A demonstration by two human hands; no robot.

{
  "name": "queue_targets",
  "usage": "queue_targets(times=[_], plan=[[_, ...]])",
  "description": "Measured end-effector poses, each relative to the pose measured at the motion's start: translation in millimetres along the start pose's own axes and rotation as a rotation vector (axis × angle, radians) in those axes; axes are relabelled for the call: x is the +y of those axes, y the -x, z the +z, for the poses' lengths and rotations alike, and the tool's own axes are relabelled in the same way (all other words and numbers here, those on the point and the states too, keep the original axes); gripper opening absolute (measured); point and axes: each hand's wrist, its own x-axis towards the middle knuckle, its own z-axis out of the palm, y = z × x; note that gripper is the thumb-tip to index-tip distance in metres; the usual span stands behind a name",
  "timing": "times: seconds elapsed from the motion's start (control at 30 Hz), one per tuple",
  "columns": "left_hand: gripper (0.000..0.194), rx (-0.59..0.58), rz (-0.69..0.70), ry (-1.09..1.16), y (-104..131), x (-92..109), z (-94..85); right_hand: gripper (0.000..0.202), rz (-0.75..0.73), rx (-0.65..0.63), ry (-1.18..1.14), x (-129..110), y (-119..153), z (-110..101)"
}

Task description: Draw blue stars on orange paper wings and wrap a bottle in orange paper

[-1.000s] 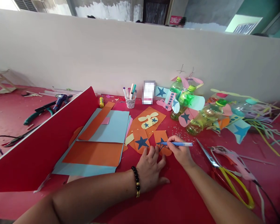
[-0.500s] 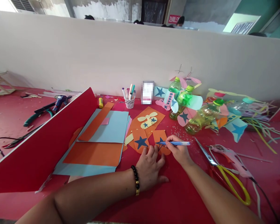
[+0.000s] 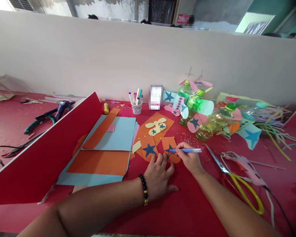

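My right hand (image 3: 190, 160) grips a blue marker (image 3: 191, 150), its tip on a dark blue star on an orange paper piece (image 3: 168, 142). Part of that star is filled in; outlines show below. My left hand (image 3: 158, 174) lies on the table with fingers spread, its fingertips at the lower edges of the paper pieces. Beside it, a second orange piece (image 3: 145, 142) carries a fully coloured blue star (image 3: 149, 150). Just behind, yellow paper cut-outs (image 3: 156, 126) with small blue stars rest on an orange sheet (image 3: 166, 118).
Stacked blue and orange sheets (image 3: 98, 161) lie left, beside a red divider board (image 3: 46, 151). Scissors (image 3: 246, 194) and a pink glue gun (image 3: 249, 169) are right. Plastic bottles (image 3: 213, 126) with paper shapes stand behind, near a pen cup (image 3: 136, 108).
The marker has shifted very slightly to the right over the star, with my right hand. My left hand stays in the same place.
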Motion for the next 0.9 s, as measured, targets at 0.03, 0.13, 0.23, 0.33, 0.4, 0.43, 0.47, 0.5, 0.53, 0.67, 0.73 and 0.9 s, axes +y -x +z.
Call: queue_targets(times=[0.03,0.13,0.23,0.33,0.4,0.43,0.47,0.5,0.53,0.67,0.73,0.9], plan=[[0.085,-0.001,0.001,0.001,0.2,0.0,0.3,0.011,0.0,-0.006,-0.002,1.0,-0.2,0.0],[0.086,-0.006,0.005,0.005,0.3,-0.3,-0.2,0.011,-0.006,-0.018,-0.001,2.4,-0.2,0.2],[0.085,-0.015,0.001,0.005,-0.5,-1.1,-2.8,0.012,0.003,-0.003,-0.012,1.2,0.1,0.3],[0.085,-0.025,0.001,-0.002,-1.2,-1.1,-5.5,0.012,0.006,-0.013,-0.022,-0.8,0.3,0.2],[0.085,-0.025,0.002,-0.005,-1.1,-0.7,-5.8,0.012,0.007,-0.01,-0.024,-1.6,0.4,0.1],[0.085,-0.025,0.002,-0.004,-1.0,-0.5,-5.4,0.013,0.011,0.0,-0.025,-1.8,0.4,0.1],[0.085,-0.023,0.002,-0.003,-0.8,-0.4,-4.9,0.013,0.017,0.007,-0.027,-1.9,0.4,0.1],[0.085,-0.021,0.001,-0.001,-0.7,-0.4,-4.3,0.013,0.019,0.01,-0.029,-2.0,0.4,0.1],[0.085,-0.019,0.001,0.0,-0.6,-0.5,-3.7,0.012,0.017,0.007,-0.03,-2.0,0.4,0.2],[0.085,-0.018,0.002,0.006,-0.7,-1.2,-4.1,0.012,0.021,0.006,-0.038,-1.3,0.4,1.1],[0.085,-0.023,0.005,0.008,-0.8,-1.1,-5.2,0.013,0.035,0.017,-0.049,0.0,0.5,1.6],[0.086,-0.022,0.003,0.005,-0.6,-1.0,-4.5,0.014,0.023,0.004,-0.035,3.9,0.4,2.3]])
